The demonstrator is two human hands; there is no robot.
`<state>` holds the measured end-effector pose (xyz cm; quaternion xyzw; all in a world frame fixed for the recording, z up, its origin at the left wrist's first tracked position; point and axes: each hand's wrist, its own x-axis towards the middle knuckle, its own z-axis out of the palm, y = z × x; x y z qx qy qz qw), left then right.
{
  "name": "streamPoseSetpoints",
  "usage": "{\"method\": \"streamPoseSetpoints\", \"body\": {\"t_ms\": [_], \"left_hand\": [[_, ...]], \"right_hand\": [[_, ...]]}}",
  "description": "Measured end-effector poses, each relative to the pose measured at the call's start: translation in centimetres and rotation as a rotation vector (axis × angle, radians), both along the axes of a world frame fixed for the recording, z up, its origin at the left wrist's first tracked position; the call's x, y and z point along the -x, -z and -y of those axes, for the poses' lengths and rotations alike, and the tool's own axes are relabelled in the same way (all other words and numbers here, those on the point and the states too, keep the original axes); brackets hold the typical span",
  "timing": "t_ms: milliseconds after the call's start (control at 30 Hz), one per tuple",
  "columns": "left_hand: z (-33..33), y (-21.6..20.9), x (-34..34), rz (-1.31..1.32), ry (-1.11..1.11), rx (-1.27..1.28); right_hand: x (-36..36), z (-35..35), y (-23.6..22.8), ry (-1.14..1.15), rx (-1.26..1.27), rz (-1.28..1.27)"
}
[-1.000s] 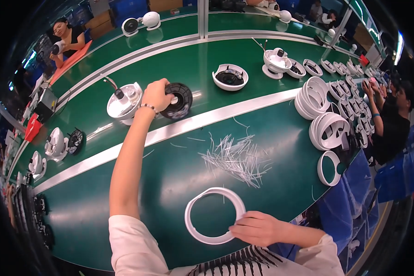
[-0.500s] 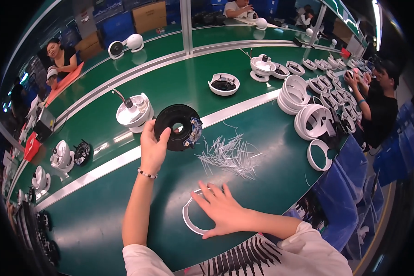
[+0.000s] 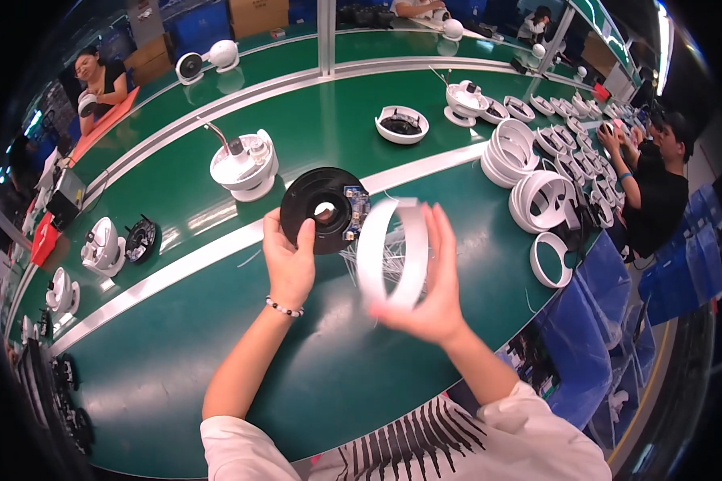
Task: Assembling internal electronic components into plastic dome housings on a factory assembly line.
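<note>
My left hand (image 3: 290, 258) grips a round black plastic disc (image 3: 306, 200) by its lower left edge, thumb across its face. The disc has a hole in the middle, and a small blue circuit board (image 3: 354, 213) runs along its right side. In my right hand (image 3: 435, 301) is a white plastic ring (image 3: 369, 260), tilted up on edge and blurred by motion. Fingers wrap its right side and bottom. Ring and disc are held side by side above the bench; whether they touch I cannot tell. Thin white strips (image 3: 389, 268) lie in a loose pile behind the ring, partly hidden.
Stacked white rings (image 3: 509, 152) and many white shells (image 3: 569, 172) stand at the right. On the green conveyor (image 3: 321, 128) are a white half-built device (image 3: 245, 164) and a white bowl-shaped shell (image 3: 402, 126). Blue bins (image 3: 606, 321) hang right. A co-worker (image 3: 654, 172) works at far right.
My right hand has picked the white ring up off the bench and brought it up beside the black disc. My left hand has shifted slightly right with the disc.
</note>
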<state>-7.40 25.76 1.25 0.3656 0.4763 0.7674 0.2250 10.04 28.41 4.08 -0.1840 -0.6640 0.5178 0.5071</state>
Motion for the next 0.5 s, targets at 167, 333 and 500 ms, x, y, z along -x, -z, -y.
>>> {"method": "streamPoseSetpoints", "body": {"t_ms": [167,333,500], "left_hand": [[1.0,0.1,-3.6,-0.047,0.230,0.009],[1.7,-2.0,-0.1,0.669,1.050,0.064],[1.1,-1.0,-0.8,0.857,0.802,0.125]], "right_hand": [[2.2,-3.4,1.2,0.085,-0.230,0.234],[1.6,-4.1,1.5,-0.146,-0.077,0.114],[2.0,-3.0,0.9,-0.156,-0.287,0.340]]}}
